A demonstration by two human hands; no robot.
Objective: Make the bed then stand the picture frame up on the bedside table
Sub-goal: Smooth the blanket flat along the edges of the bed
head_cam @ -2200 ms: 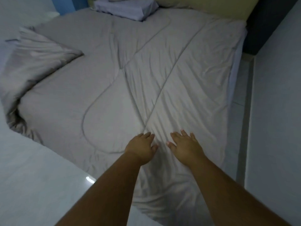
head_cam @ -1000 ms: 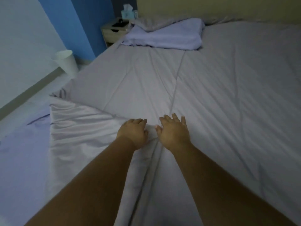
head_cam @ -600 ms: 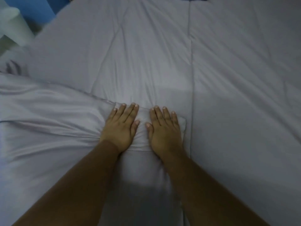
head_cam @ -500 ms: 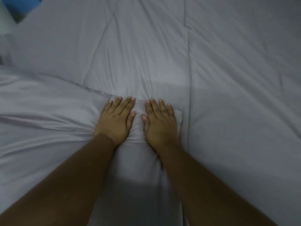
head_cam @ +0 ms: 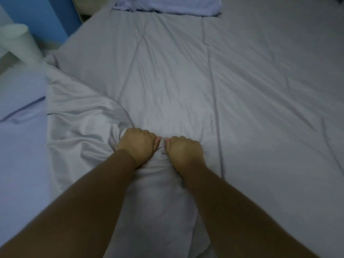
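A grey quilted duvet (head_cam: 242, 75) covers the bed and lies mostly flat. Its near left corner is folded back and bunched into a thick fold (head_cam: 78, 127). My left hand (head_cam: 136, 144) and my right hand (head_cam: 183, 148) sit side by side, both fisted on the edge of that fold, thumbs nearly touching. A pale pillow (head_cam: 167, 4) lies at the head of the bed. The bedside table (head_cam: 81, 8) shows only as a sliver at the top left. No picture frame is visible.
A white bin (head_cam: 18, 43) stands on the floor by the blue wall (head_cam: 42, 17) at the left. Pale floor (head_cam: 20, 146) runs along the bed's left side.
Both hands lay flat with fingers spread on the folded corner half a second ago. Now they have curled into fists on the fabric, and the view has pulled back a little.
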